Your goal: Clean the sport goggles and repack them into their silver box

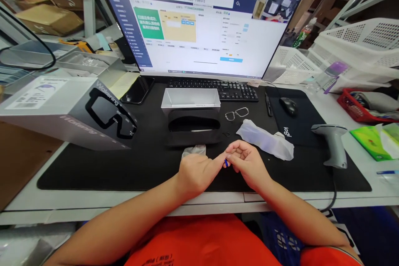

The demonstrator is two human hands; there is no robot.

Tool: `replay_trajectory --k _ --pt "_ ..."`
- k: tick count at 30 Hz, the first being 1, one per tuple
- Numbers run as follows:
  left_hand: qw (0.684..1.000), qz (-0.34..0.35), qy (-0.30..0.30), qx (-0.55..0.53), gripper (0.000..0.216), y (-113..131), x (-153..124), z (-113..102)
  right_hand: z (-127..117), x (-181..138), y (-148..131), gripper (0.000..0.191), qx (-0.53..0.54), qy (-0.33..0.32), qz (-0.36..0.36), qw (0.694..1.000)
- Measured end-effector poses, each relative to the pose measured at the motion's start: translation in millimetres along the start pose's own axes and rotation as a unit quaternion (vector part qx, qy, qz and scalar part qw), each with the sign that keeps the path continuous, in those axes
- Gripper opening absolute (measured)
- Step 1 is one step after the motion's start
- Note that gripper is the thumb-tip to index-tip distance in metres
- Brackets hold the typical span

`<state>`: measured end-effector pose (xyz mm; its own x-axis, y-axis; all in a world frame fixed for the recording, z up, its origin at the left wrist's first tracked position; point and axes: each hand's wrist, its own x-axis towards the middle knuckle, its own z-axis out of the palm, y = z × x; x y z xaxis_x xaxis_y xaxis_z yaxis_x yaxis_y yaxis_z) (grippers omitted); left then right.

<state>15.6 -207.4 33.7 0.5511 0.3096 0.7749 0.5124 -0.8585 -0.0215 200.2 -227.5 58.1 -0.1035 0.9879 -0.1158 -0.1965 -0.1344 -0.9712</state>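
Note:
My left hand (pixel 196 172) and my right hand (pixel 245 162) meet over the black desk mat (pixel 93 166), both closed in a pinch on a tiny blue piece (pixel 226 162) between their fingertips. A pale cloth (pixel 193 150) shows just behind my left hand, partly hidden by it. A black moulded insert (pixel 193 126) with a white open box (pixel 190 97) behind it lies just beyond my hands. A thin lens frame (pixel 237 113) and a white plastic bag (pixel 264 139) lie to the right of it.
A grey printed carton (pixel 62 110) lies at the left. A phone (pixel 137 90), a keyboard (pixel 218 89) and a large monitor (pixel 202 16) stand behind. A mouse (pixel 288 106), a barcode scanner (pixel 333 143), white baskets (pixel 358 45), a red basket (pixel 349 106) and a green tissue pack (pixel 374 141) are at the right.

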Motion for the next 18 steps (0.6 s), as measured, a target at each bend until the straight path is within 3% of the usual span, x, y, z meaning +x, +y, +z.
replay_trajectory --k 3,5,7,9,11,14,16,18 --pt "1.000 0.021 0.014 -0.005 0.022 0.4 -0.3 0.9 -2.2 0.7 -0.1 0.024 -0.009 -0.019 -0.008 1.000" --pt "1.000 -0.008 0.010 -0.021 0.015 2.0 1.3 0.8 -6.0 1.3 0.4 0.020 -0.028 -0.036 -0.018 0.999" --pt "0.994 -0.086 -0.010 -0.060 0.013 4.0 4.5 -0.6 -11.4 1.7 0.6 0.025 -0.054 -0.067 -0.050 0.995" --pt "0.966 -0.211 -0.062 -0.139 0.018 5.6 9.6 -3.2 -16.9 2.1 0.0 0.047 -0.100 -0.113 -0.093 0.984" --pt "0.886 -0.361 -0.131 -0.260 0.021 5.6 16.1 -6.5 -21.3 2.5 -1.6 0.057 -0.171 -0.139 -0.147 0.964" --pt "0.701 -0.524 -0.196 -0.442 0.024 1.5 24.9 -10.2 -24.2 3.2 -6.5 0.037 -0.279 -0.140 -0.213 0.926" --pt "0.595 -0.564 -0.206 -0.534 0.027 -3.1 27.6 -10.5 -24.3 3.5 -10.5 0.028 -0.318 -0.153 -0.225 0.908" --pt "0.519 -0.571 -0.211 -0.600 0.029 -6.9 27.1 -9.2 -23.8 3.7 -13.6 0.028 -0.331 -0.172 -0.247 0.894"
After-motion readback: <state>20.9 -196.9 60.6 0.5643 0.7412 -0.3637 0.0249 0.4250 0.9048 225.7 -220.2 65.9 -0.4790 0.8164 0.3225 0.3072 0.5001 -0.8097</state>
